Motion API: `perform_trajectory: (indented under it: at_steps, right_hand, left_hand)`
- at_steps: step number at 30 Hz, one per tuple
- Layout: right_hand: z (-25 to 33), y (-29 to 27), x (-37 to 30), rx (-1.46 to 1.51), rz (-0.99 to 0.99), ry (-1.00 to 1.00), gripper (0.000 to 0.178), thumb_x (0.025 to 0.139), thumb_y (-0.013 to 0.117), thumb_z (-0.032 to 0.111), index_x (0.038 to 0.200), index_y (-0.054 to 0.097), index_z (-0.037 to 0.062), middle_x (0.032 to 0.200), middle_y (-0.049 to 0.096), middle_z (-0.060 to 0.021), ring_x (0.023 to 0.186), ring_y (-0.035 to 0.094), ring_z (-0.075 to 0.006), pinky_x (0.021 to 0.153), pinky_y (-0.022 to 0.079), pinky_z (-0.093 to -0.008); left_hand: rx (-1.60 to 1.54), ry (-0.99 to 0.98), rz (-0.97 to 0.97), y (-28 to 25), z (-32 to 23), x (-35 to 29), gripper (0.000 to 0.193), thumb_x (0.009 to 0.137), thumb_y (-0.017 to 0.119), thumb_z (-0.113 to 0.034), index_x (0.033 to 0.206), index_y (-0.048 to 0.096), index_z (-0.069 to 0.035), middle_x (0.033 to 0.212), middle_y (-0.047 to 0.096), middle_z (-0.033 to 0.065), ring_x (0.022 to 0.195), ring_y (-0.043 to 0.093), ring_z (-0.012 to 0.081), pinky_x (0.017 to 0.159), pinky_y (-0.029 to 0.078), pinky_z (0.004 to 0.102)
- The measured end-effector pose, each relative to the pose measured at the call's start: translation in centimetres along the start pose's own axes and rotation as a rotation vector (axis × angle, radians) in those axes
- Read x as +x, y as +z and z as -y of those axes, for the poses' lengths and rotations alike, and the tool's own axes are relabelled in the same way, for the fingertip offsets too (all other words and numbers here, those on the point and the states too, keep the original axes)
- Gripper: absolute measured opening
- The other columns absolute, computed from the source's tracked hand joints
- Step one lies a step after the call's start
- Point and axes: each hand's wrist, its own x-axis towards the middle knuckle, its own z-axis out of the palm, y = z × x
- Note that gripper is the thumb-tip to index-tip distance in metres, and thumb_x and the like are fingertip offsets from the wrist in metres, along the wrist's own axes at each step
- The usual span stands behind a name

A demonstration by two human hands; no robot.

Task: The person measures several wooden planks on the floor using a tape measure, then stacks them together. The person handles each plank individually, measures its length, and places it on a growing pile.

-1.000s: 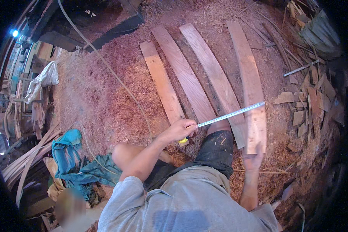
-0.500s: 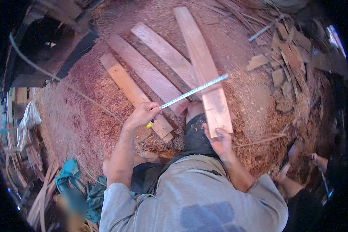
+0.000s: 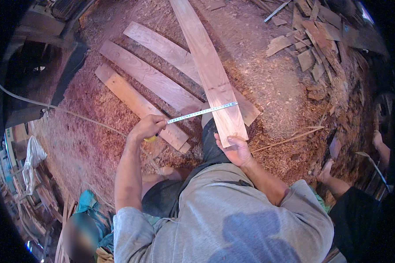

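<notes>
My left hand [image 3: 148, 127] is closed around a tape measure [image 3: 152, 139], whose yellow case peeks out below the fingers. Its pale blade [image 3: 191, 115] stretches to the right and lies across a long reddish wooden board [image 3: 210, 72], the tip near the board's right edge. My right hand [image 3: 235, 150] grips the near end of that board, thumb on top and fingers underneath. Beneath and left of it, three more boards lie on the ground: an orange-toned one [image 3: 138, 105], a middle one [image 3: 149, 79] and one [image 3: 162, 49] partly covered by the held board.
Wood shavings [image 3: 276, 105] cover the ground. Broken wood scraps [image 3: 309, 46] are piled at the far right. A cord [image 3: 85, 112] runs across the left side. A white sack [image 3: 33, 162] and teal cloth [image 3: 90, 204] are at left. Another person's limb [image 3: 333, 179] shows at right.
The whole view has shifted, with the ground boards now further left. The tape's tip has drawn back from beyond the board's right side to about its edge. Both hands keep their holds.
</notes>
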Motion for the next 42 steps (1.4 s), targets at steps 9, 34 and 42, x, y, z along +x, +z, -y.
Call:
perform_trajectory:
  at_steps: [9,34,42]
  right_hand:
    - [-0.1,0.0,0.2,-0.041,-0.029,-0.003,0.048,0.083,0.064,0.007,0.130,0.052,0.0027,0.120,0.062,-0.0141,0.114,0.060,-0.0282,0.096,0.050,-0.0401]
    - [-3.4,-0.2,0.0,-1.089,-0.203,-0.425,0.028,0.085,0.072,0.012,0.108,0.066,-0.0013,0.096,0.068,-0.0045,0.090,0.064,-0.0153,0.082,0.052,-0.0312]
    - [-4.2,0.6,-0.2,-1.197,-0.212,-0.480,0.024,0.085,0.073,0.015,0.102,0.066,-0.0003,0.092,0.067,-0.0030,0.085,0.062,-0.0128,0.078,0.051,-0.0297]
  left_hand:
    - [-0.060,0.008,0.005,0.9,1.4,0.8,0.030,0.094,0.058,-0.030,0.085,0.067,-0.003,0.064,0.059,0.0050,0.062,0.056,0.0146,0.061,0.047,0.0327]
    - [0.015,-0.076,-0.584,-0.9,8.2,-9.4,0.024,0.093,0.056,-0.023,0.082,0.065,-0.004,0.074,0.065,0.0139,0.070,0.064,0.0292,0.065,0.050,0.0413]
    - [0.175,-0.154,-0.477,-0.3,8.9,-11.1,0.023,0.087,0.060,-0.029,0.084,0.066,-0.006,0.084,0.066,0.0211,0.084,0.064,0.0405,0.077,0.051,0.0508]
